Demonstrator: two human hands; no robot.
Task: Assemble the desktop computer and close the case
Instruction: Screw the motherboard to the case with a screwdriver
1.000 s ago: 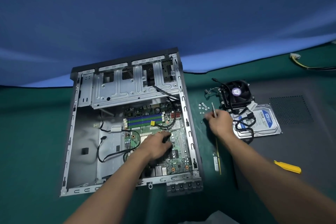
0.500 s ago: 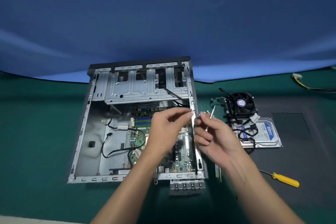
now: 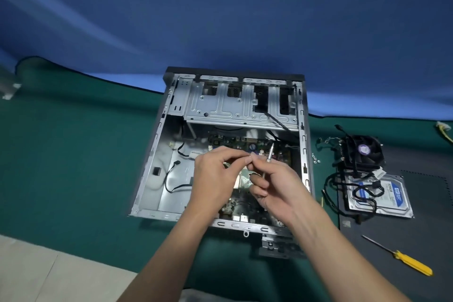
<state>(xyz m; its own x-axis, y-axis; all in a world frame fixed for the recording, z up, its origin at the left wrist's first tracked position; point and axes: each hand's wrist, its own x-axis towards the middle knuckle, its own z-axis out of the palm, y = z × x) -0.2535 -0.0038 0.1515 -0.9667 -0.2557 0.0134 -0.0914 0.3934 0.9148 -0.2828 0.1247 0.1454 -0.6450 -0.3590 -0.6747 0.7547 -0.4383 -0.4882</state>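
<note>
Green cloth covers the table (image 3: 73, 154), with a blue drape behind. Over the open case (image 3: 157, 154), the left hand (image 3: 215, 176) pinches what looks like a tiny screw (image 3: 249, 155). It meets the right hand (image 3: 277, 186), which grips a slim screwdriver (image 3: 270, 154). I'd seat the screw squarely on the tip before lowering it to the motherboard (image 3: 282, 157). I count one cooler fan (image 3: 365, 154), one hard drive (image 3: 392, 193) and one yellow screwdriver (image 3: 411, 265); the loose screws (image 3: 315, 157) are too small to count.
</note>
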